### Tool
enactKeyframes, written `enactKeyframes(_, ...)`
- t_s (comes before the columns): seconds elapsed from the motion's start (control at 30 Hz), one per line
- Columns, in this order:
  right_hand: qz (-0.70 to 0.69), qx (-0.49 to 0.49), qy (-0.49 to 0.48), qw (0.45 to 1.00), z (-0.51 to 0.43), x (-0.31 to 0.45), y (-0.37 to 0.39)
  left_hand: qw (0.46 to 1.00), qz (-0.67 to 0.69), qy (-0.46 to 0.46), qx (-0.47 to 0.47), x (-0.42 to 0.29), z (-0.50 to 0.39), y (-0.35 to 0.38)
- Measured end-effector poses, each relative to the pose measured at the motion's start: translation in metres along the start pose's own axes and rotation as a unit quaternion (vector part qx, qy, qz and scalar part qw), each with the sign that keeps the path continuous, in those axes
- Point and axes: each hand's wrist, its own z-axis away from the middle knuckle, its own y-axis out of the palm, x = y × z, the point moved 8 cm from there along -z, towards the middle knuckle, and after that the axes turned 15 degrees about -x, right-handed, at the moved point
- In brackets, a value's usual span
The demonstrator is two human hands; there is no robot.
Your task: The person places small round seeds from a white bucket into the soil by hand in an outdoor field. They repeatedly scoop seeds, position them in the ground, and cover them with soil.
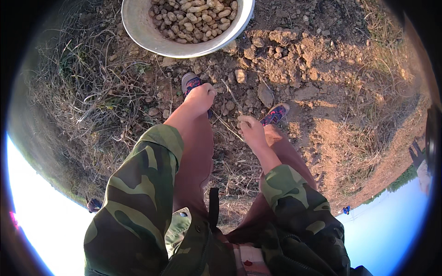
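My left hand (202, 98) is curled above one patterned shoe (191, 82); whether its fingers hold something small cannot be told. Lower and to the right, my right hand (252, 131) has bent fingers near the other shoe (275, 114). Small rounded things, perhaps peanuts, show at its fingertips, but the grip is unclear. A thin dry stalk (232, 95) runs down toward the right hand, and another dry stem (226, 125) lies between the hands. Beyond the hands stands a light metal basin (138, 27) holding many unshelled peanuts (193, 20), cut off by the top edge of the picture.
Cloddy soil with stones (266, 95) surrounds the feet. Tangled dry plants (93, 89) cover the ground at left, and dry grass (366, 131) lies at right. One person (421, 172) is partly visible at the far right; a distant person in blue (346, 210) is lower right.
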Motion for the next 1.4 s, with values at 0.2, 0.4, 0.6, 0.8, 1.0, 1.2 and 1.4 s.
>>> enactKeyframes(0.2,0.187,-0.075,-0.17,0.965,-0.084,-0.049,0.077,0.989,-0.072,0.028,0.128,-0.007,-0.037,0.014)
enactKeyframes(0.4,0.454,-0.065,-0.252,0.852,-0.131,-0.045,0.114,0.986,0.03,0.081,0.142,-0.028,-0.055,0.031)
enactKeyframes(0.6,0.346,0.052,-0.307,0.885,-0.136,-0.024,0.111,0.986,0.094,0.025,0.137,-0.063,-0.085,0.052)
enactKeyframes(0.8,0.284,0.322,-0.214,0.877,-0.16,0.072,0.063,0.975,0.214,-0.01,0.054,-0.127,-0.119,0.039)
enactKeyframes(1.0,0.14,-0.044,-0.359,0.922,-0.192,0.232,-0.116,0.911,0.408,-0.023,0.058,-0.18,-0.129,0.022)
enactKeyframes(1.2,0.227,-0.367,-0.435,0.79,-0.232,0.298,-0.177,0.843,0.522,-0.084,0.096,-0.194,-0.12,0.046)
enactKeyframes(1.4,0.322,-0.28,-0.384,0.819,-0.256,0.286,-0.164,0.809,0.567,-0.084,0.128,-0.202,-0.129,0.053)
